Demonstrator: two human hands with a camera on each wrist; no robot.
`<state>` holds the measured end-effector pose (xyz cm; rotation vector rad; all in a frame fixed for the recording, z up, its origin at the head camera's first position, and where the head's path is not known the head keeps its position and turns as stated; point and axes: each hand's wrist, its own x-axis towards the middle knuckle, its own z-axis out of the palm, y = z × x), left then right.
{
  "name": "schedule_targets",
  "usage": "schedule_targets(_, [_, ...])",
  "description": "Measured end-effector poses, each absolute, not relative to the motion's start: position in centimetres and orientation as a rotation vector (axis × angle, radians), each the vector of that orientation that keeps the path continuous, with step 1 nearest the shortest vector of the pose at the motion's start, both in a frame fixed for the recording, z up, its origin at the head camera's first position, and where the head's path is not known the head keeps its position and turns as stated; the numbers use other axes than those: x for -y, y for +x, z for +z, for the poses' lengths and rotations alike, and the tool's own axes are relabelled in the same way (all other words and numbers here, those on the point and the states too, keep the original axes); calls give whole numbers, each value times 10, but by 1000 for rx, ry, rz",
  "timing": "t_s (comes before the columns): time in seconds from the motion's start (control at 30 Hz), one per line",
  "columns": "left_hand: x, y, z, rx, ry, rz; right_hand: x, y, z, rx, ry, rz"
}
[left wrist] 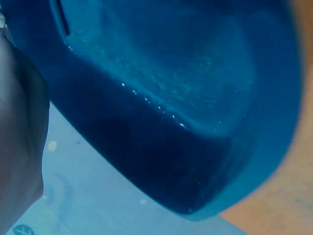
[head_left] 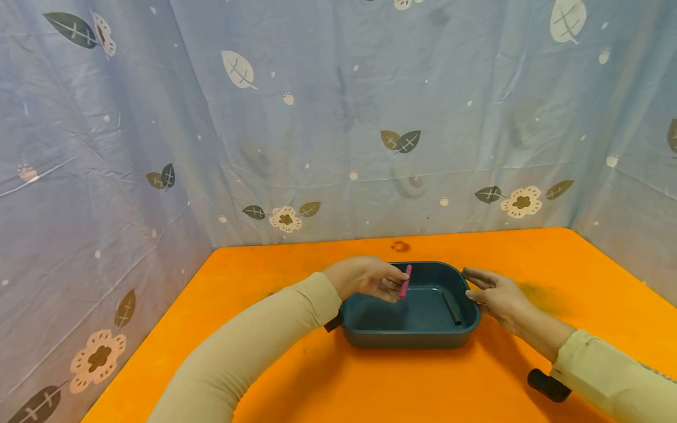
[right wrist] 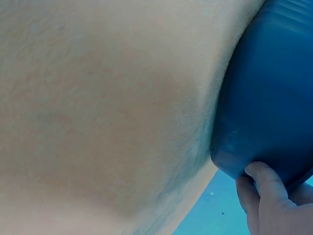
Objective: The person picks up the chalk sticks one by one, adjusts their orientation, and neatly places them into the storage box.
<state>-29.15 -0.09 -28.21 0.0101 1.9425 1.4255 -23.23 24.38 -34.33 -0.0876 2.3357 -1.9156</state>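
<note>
Orange tabletop [head_left: 412, 388] rings blue oblong basin [head_left: 407, 341], back-left corner hidden. Left hand [head_left: 370, 277] pinches pink stick [head_left: 406, 282] above; straight-fingered right hand [head_left: 499, 298] touches right side.

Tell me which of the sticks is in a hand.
The pink stick, held in the left hand; the dark stick is inside the tray, by the end nearer the right hand.

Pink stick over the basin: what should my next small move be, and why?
I'd probably lower the left hand and set the pink stick into the blue basin: the stick is held above it, a dark stick already lies inside, and the right hand touches the basin's right end.
</note>
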Motion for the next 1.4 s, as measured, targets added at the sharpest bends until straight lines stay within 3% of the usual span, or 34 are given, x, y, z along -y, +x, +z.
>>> schedule_targets(0.53, [-30, -299, -289, -1943, 1, 1368, -243, -231, -344, -2325, -69, -1936])
schedule_targets(1.4, [-60, -310, -328, -1870, -118, 1300, -242, -231, -342, -2320, -57, -1940])
